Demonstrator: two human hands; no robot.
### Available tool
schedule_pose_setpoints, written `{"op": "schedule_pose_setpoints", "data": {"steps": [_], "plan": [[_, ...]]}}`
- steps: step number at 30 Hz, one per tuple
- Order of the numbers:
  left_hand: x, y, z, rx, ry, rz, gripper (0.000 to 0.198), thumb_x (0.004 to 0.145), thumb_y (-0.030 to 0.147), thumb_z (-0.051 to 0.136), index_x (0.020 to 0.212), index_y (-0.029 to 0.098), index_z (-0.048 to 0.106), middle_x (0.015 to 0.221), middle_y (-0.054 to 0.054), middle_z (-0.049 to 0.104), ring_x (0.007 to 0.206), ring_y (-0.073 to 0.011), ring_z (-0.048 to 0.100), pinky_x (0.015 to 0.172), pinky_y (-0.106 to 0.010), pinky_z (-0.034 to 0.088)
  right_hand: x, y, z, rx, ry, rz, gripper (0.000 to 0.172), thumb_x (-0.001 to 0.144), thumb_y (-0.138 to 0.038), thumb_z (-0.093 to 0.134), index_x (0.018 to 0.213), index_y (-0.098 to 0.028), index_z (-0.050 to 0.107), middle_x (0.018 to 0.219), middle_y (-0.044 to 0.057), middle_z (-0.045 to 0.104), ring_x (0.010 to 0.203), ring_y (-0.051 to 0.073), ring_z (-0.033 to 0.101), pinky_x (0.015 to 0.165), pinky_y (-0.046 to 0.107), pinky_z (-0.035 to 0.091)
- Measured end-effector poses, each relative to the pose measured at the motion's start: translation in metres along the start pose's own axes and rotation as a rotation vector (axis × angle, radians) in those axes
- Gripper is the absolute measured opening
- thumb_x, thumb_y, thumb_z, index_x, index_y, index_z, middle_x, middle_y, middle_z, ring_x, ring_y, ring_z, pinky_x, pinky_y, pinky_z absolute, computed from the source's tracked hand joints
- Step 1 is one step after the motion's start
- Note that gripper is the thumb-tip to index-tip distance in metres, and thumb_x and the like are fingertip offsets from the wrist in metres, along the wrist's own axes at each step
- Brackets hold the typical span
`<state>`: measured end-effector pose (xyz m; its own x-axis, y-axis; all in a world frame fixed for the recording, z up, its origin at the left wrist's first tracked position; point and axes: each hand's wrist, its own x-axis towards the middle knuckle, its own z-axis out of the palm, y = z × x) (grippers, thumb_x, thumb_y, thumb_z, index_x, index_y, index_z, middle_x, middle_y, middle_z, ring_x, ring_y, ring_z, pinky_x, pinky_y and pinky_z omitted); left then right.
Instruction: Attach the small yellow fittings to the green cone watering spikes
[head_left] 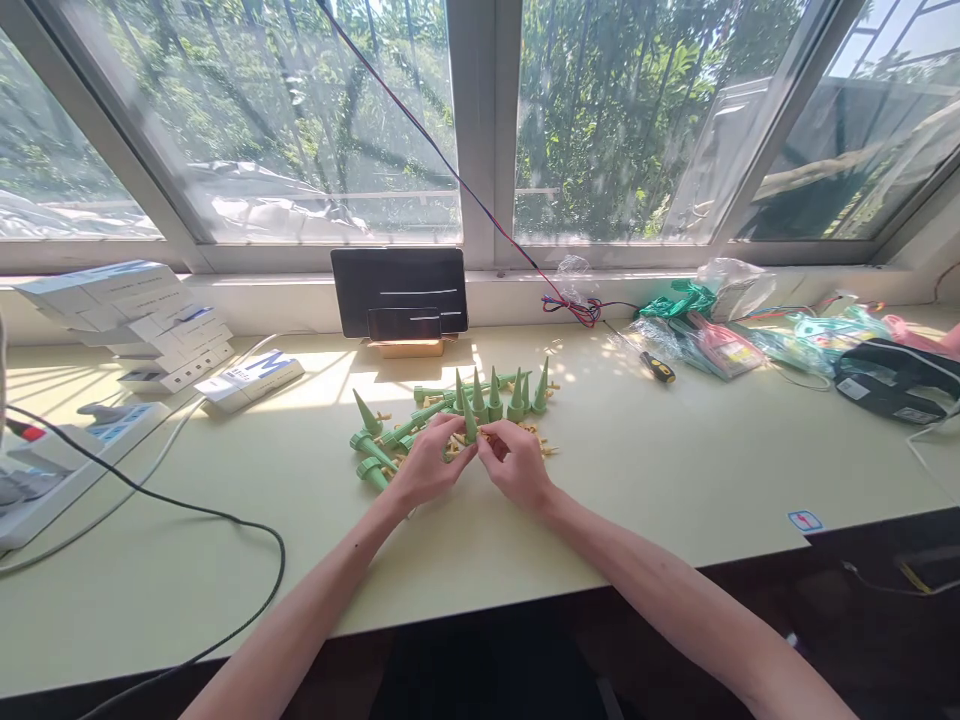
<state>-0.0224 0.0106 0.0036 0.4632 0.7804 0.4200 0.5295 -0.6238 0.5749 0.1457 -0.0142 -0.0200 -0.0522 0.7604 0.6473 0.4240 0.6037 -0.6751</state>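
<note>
My left hand (435,462) is closed around a green plant watering spike (470,422), its point upward. Beside it, my right hand (517,464) pinches a small yellow valve piece (481,432) at the spike's side, partly hidden by the fingers. Just behind both hands stand several more green spikes (495,398) with their tips up. Others lie on their sides to the left, among them one green spike with a ribbed cap (371,470). Small yellow valves (551,451) are scattered to the right of the group, some hidden behind my hands.
A dark tablet (399,290) and a phone lean on a small stand at the back. White boxes (135,320), a power strip (112,440) and a black cable (225,517) occupy the left. A screwdriver (658,367) and plastic bags (724,345) lie at the right.
</note>
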Motion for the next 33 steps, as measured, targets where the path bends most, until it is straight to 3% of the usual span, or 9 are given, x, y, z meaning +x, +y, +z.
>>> {"op": "schedule_pose_setpoints", "data": {"steps": [5,13,18,25,33], "plan": [[0.000,-0.002,0.000,0.025,0.045,0.008,0.023,0.089,0.035,0.059,0.104,0.018,0.063,0.101,-0.009,0.064,0.093,-0.0229,0.063,0.081,-0.038,0.055,0.004,-0.006,-0.004,0.171,-0.008,0.161,0.016,0.089,-0.028,0.055,0.085,-0.016,0.064,0.070,0.003,0.063,0.057,0.014,0.057,0.053,0.025,0.047],[0.001,-0.003,-0.001,0.039,0.095,0.036,0.026,0.090,0.038,0.060,0.107,0.019,0.066,0.101,-0.008,0.070,0.102,-0.0260,0.062,0.087,-0.042,0.055,0.008,-0.005,-0.008,0.320,-0.092,0.317,0.021,0.088,-0.037,0.055,0.078,-0.018,0.059,0.058,-0.002,0.053,0.045,0.012,0.051,0.044,0.025,0.042],[0.001,-0.003,0.000,-0.037,0.182,-0.044,0.032,0.089,0.042,0.061,0.112,0.019,0.065,0.097,-0.007,0.071,0.091,-0.0237,0.068,0.082,-0.038,0.057,0.008,-0.003,-0.011,0.308,-0.158,0.313,0.021,0.087,-0.035,0.057,0.076,-0.018,0.062,0.058,-0.001,0.055,0.046,0.011,0.049,0.044,0.023,0.040],[0.003,-0.002,-0.001,-0.046,0.275,-0.143,0.033,0.090,0.041,0.059,0.114,0.020,0.065,0.076,-0.001,0.070,0.074,-0.0190,0.067,0.076,-0.034,0.055,0.007,-0.001,-0.015,0.230,-0.329,0.280,0.025,0.087,-0.028,0.056,0.066,-0.017,0.062,0.056,-0.001,0.057,0.049,0.010,0.048,0.049,0.022,0.038],[0.005,-0.002,-0.003,0.033,0.342,-0.156,0.024,0.090,0.036,0.057,0.103,0.019,0.069,0.081,-0.003,0.072,0.075,-0.0189,0.065,0.074,-0.034,0.053,0.007,0.003,-0.021,0.170,-0.476,0.294,0.028,0.085,-0.021,0.055,0.057,-0.017,0.059,0.052,-0.001,0.059,0.048,0.011,0.051,0.050,0.022,0.039]]}}
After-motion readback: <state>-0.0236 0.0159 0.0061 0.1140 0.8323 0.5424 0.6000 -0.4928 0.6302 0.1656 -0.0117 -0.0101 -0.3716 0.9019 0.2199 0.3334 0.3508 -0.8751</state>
